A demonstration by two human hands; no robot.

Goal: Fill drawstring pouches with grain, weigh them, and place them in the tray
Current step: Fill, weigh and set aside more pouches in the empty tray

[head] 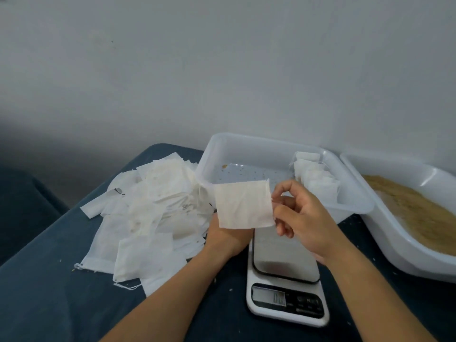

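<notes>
Step in hand, my read: opening an empty pouch for filling. Flat white square fabric drawstring pouch (pixel 244 205) is held up above the far end of the white digital kitchen scale with steel platter (pixel 286 265), in front of the clear white plastic tray (pixel 350 201).

Right hand (pixel 303 213): thumb and fingers curled, pinching the pouch's right edge, where the mouth and string seem to be. Left hand (pixel 228 233): mostly hidden behind the pouch; it looks to hold the lower edge, but I can't tell how far its fingers are curled.

To do it well:
- Find the two layers at the right edge, split them with the thumbs, keep the drawstring slack.
- Open the mouth wide before moving to the white tub of tan grain (pixel 417 211) at the right, so less grain spills.
- Fill over the tub, not over the scale.

Tray holds a few filled white pouches (pixel 318 181) at its right end and stray grains on the floor. Heap of empty white pouches (pixel 148 213) lies left on the dark blue table (pixel 49 292).

Writing: scale display looks like zero; button labels and brand strip are too blurred to read.
</notes>
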